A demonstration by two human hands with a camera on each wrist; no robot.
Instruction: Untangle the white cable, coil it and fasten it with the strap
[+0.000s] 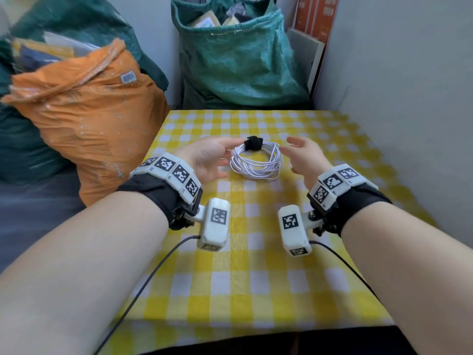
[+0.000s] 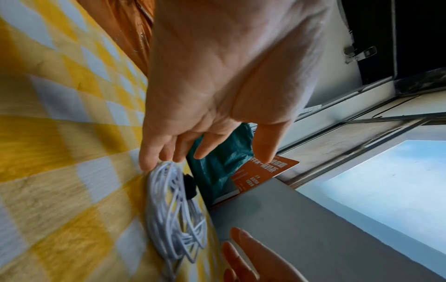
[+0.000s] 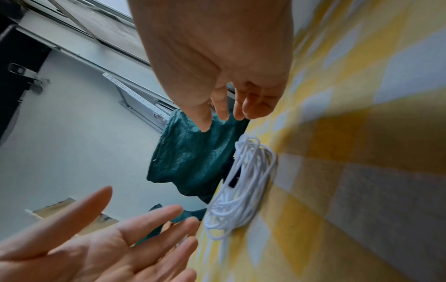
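Note:
The white cable (image 1: 256,161) lies coiled in a ring on the yellow checked tablecloth (image 1: 256,265), with a black strap (image 1: 253,143) wrapped round its far side. My left hand (image 1: 208,160) hovers just left of the coil, palm inward, fingers relaxed, holding nothing. My right hand (image 1: 300,156) hovers just right of it, also relaxed and empty. In the left wrist view the left hand (image 2: 207,122) has its fingertips close to the cable (image 2: 175,215) and strap (image 2: 189,186). The right wrist view shows the right hand (image 3: 231,89) apart from the cable (image 3: 239,188).
An orange sack (image 1: 87,108) leans against the table's left edge. A green sack (image 1: 238,57) stands behind the far edge. A grey wall (image 1: 409,85) runs close along the right side. Black wrist-camera leads (image 1: 151,275) trail over the near cloth.

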